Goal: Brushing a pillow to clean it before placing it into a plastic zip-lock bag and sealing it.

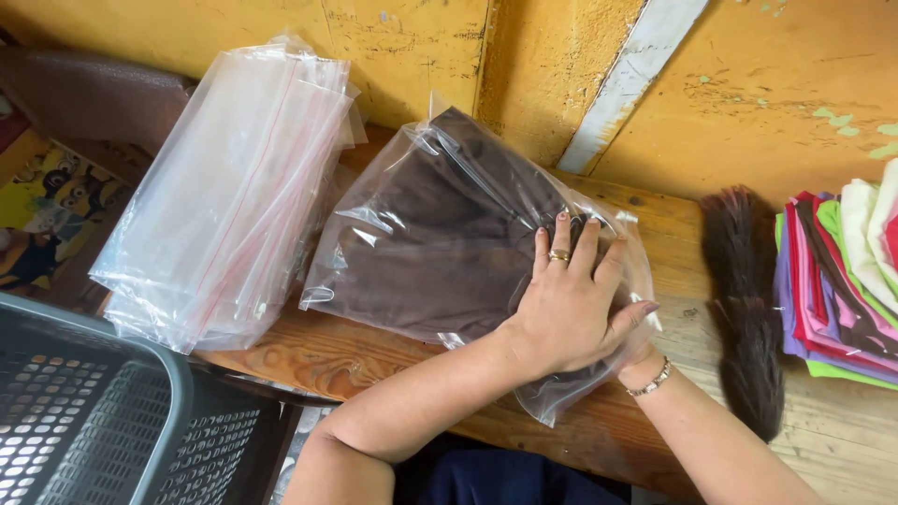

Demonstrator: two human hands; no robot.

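Observation:
A clear plastic zip bag [440,234] with folded dark brown cloth inside lies on the wooden table [842,440]. My left hand [571,304] lies flat on the bag's right end, palm down, fingers spread, with a ring on one finger. My right hand [639,360] comes in from the lower right with a bracelet on the wrist. It is tucked under my left hand at the bag's edge, and its fingers are hidden.
A stack of empty clear zip bags [224,196] lies left of the filled bag. A grey plastic basket [94,421] stands at the lower left. A dark brush [744,309] and a pile of folded coloured cloths [842,281] are on the right. A yellow wall [748,93] is behind.

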